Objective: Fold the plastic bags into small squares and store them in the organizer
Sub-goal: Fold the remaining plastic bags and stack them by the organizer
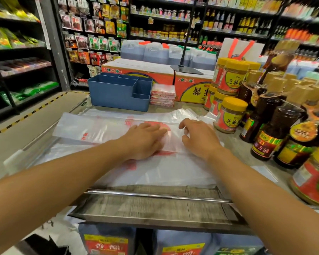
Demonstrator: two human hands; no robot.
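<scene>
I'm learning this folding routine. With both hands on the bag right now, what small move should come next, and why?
Probably fold the bag's long left end over toward the hands. The left hand lies flat on the plastic bag, the right hand curls at its edge, and the bag stretches out as a strip, far from square. The blue organizer looks empty.

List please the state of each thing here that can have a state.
Bag: flat, partly folded, under both hands.
Organizer: upright, looks empty.
Folded squares: stacked beside organizer.
Left hand: flat, pressing bag.
Right hand: fingers curled on bag.
Jars: upright, lidded.
</scene>
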